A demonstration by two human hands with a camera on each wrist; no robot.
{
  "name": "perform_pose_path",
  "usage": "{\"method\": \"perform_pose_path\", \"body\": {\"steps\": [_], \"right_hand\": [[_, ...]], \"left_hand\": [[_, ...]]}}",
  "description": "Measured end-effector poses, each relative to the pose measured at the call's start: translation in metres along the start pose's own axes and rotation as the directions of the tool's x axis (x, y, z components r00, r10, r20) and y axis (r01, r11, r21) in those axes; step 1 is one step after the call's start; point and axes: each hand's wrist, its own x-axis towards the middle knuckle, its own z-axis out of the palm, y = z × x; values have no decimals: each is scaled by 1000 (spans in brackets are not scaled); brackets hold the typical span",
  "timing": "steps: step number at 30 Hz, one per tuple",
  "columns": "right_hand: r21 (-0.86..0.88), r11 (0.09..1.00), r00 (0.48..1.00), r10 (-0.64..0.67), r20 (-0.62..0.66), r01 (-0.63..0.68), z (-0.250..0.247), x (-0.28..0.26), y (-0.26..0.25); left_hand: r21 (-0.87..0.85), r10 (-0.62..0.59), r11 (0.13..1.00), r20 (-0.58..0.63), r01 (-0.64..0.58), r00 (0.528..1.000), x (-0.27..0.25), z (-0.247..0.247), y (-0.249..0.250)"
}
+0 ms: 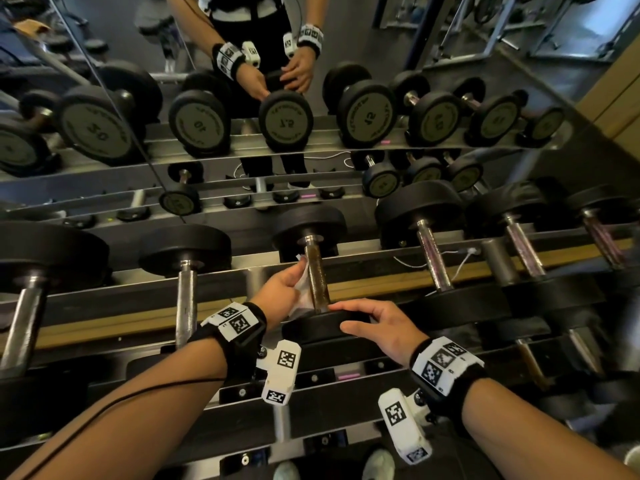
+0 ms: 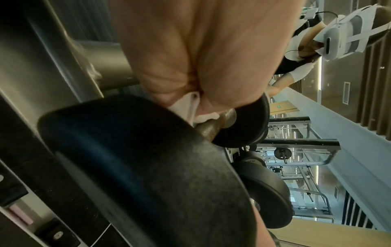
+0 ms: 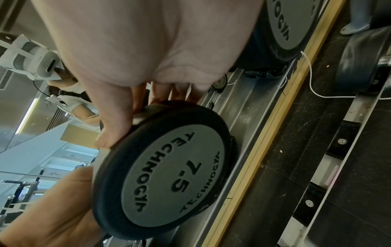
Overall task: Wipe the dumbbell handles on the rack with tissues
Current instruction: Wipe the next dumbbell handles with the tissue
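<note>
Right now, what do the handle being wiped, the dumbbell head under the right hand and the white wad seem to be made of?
The handle looks like metal, dull brownish and rough, perhaps knurled or tarnished; its collar shines like steel. The dumbbell head: matte black rubber-like rim, grey face, black lettering. The wad: thin white tissue paper, crumpled.

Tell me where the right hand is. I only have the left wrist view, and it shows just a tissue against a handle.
Observer: The right hand grips the near head of that same dumbbell, thumb against its rim.
Operator: Which weight is it?
Observer: In the right wrist view, the end plate reads 7.5.
Operator: Which side of the handle is covered?
Observer: From the head view, the left hand presses the tissue against the left side of the handle. Its right side is bare.
</note>
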Motion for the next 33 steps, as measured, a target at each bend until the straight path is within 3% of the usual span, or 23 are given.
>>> {"method": "perform_pose_path", "body": {"steps": [7, 9, 11, 12, 14, 16, 20, 23, 28, 31, 33], "right_hand": [[-40, 999, 1000, 8, 10, -8, -1, -1, -4], [-39, 999, 1000, 16, 16, -15, -2, 0, -5], [-26, 999, 999, 21, 24, -20, -4, 1, -4], [-23, 1000, 999, 19, 26, -19, -4, 1, -3], [-11, 1000, 999, 8, 35, -7, -5, 2, 0], [18, 1000, 999, -11, 46, 11, -4, 3, 3], [44, 999, 999, -28, 31, 27, -4, 5, 5], [49, 998, 999, -37, 27, 35, -4, 4, 5], [50, 998, 999, -40, 35, 38, -5, 2, 4], [62, 998, 999, -24, 45, 21, -6, 3, 2], [58, 998, 998, -14, 57, 11, -7, 4, 1]], "left_hand": [[141, -64, 989, 121, 47, 991, -21, -15, -3], [55, -80, 996, 134, 73, 988, -19, -20, 0], [-74, -85, 993, 58, 89, 995, -14, -24, 6], [-53, -74, 996, -2, 74, 997, -9, -26, 8], [140, -9, 990, -103, 24, 995, -1, -26, 8], [241, 25, 971, -122, 5, 992, 5, -16, 7], [14, 28, 1000, -67, -27, 997, 15, 8, 1], [52, -15, 998, -45, 17, 999, 16, 3, -5], [312, -77, 950, 145, 29, 986, -7, -15, -9], [265, -85, 964, 240, 19, 967, -17, -21, -4], [136, -99, 989, 268, 64, 958, -19, -26, 0]]}}
